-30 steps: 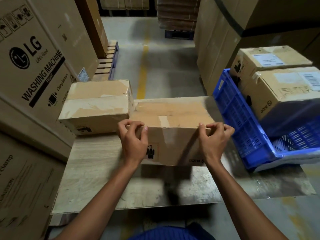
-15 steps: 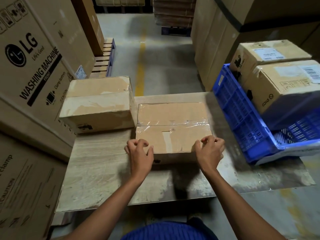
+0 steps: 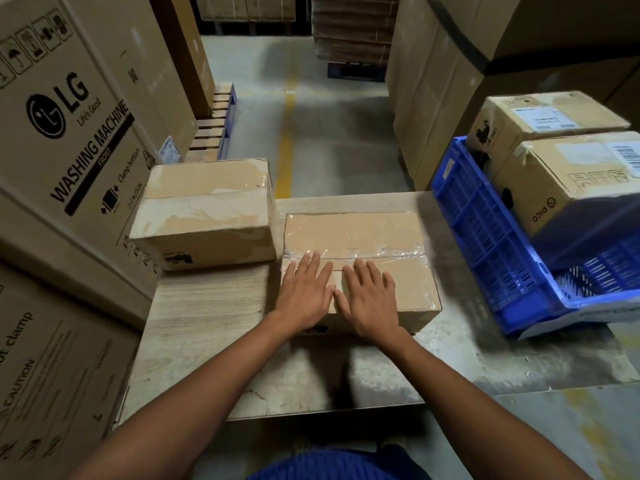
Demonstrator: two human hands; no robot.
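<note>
Pressing flat on the taped carton [image 3: 374,237]: left hand [image 3: 304,292] and right hand [image 3: 370,296] (fingers straight, thumbs touching), beside a second carton [image 3: 204,213] on the table [image 3: 207,313].

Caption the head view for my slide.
Left hand and right hand lie flat on a taped box on a table.

**Covered, cropped, unreadable**

The left hand [image 3: 304,296] and right hand [image 3: 370,303] lie flat on the taped box [image 3: 353,233], hiding part of its seam. Its front print sits partly behind the wrists. At three o'clock the blue crate [image 3: 485,244] runs off the edge. At two o'clock the label on the far carton [image 3: 502,114] is too small to read.
</note>
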